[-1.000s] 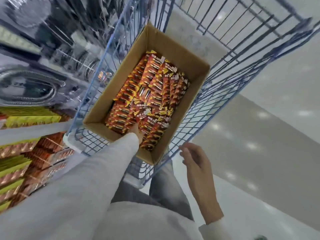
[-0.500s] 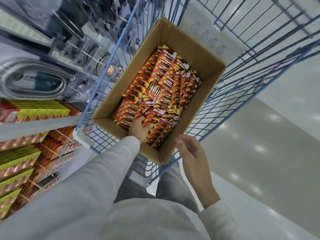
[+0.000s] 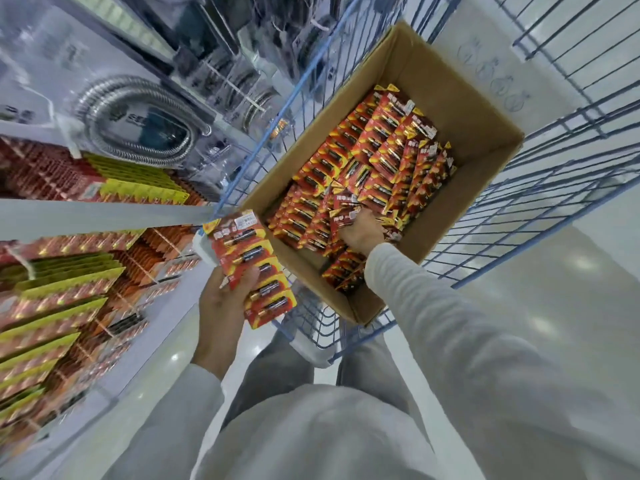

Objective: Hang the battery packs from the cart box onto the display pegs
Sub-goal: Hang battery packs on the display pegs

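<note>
Two hands work at once, and the coming move turns on the left one. The left hand (image 3: 221,306) is closed around a fanned stack of battery packs (image 3: 249,258), thumb across the front cards and fingers behind. The stack's long axis runs from about 11 o'clock down to 5 o'clock, with the hang-tab ends up at 11. The display (image 3: 69,299), its rows of hung packs blurred, lies at roughly 9 o'clock from that grip, well apart from it. The pegs themselves are too smeared to pick out.

The right hand (image 3: 363,232) is down inside the cardboard box (image 3: 450,98), at about 2 o'clock from the left hand. Its fingers curl in among the boxed packs (image 3: 363,161) and pinch at least one; how many, I cannot tell. The box sits in the blue wire cart (image 3: 519,216).

My judgement is that the left hand is the nearer one to the display. The stack would probably have to swing toward 9 o'clock and turn tabs-first to meet a peg.
</note>
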A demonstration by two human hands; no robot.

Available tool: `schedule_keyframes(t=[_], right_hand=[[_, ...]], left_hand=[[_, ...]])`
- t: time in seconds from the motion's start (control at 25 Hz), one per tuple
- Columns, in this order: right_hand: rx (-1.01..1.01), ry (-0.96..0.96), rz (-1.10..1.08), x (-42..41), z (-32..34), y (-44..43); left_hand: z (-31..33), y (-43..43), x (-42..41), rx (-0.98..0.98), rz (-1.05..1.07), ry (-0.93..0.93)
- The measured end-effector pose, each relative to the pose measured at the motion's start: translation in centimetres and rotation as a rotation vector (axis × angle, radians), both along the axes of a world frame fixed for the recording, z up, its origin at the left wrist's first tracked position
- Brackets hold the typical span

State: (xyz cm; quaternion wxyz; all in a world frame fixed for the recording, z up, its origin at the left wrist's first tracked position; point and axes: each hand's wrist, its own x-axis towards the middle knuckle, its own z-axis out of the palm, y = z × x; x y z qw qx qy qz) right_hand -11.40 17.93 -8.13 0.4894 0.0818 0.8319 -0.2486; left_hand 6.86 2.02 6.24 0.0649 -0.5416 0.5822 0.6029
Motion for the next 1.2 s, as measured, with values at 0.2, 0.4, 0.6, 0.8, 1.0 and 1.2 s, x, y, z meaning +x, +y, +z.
schedule_keyframes(t=[0.2, 0.4, 0.6, 0.8, 1.0, 1.2], right_hand=[[0.206, 0.094, 0.151, 0.8, -4.1, -0.5], [0.13, 0.186, 0.12, 1.1, -4.9, 0.7], [-0.082, 0.106, 0.036, 1.0, -4.4, 1.9], [-0.276, 0.105, -0.259, 1.4, 1.2, 3.7], [-0.493, 0.255, -0.369, 0.3, 13.1, 2.8], [-0.829, 0.275, -0.592, 1.8, 23.3, 2.1]], left_hand=[[-0.4, -0.1, 3.5, 0.002, 0.047, -0.048], [-0.9, 0.5, 3.8, 0.04, 0.04, -0.037], [-0.1, -0.4, 2.6, 0.037, -0.028, -0.032], [2.0, -2.7, 2.0, 0.046, -0.044, 0.063], [5.7, -3.8, 2.0, 0.041, -0.032, 0.186], [10.1, -2.9, 2.9, 0.051, 0.081, 0.378]])
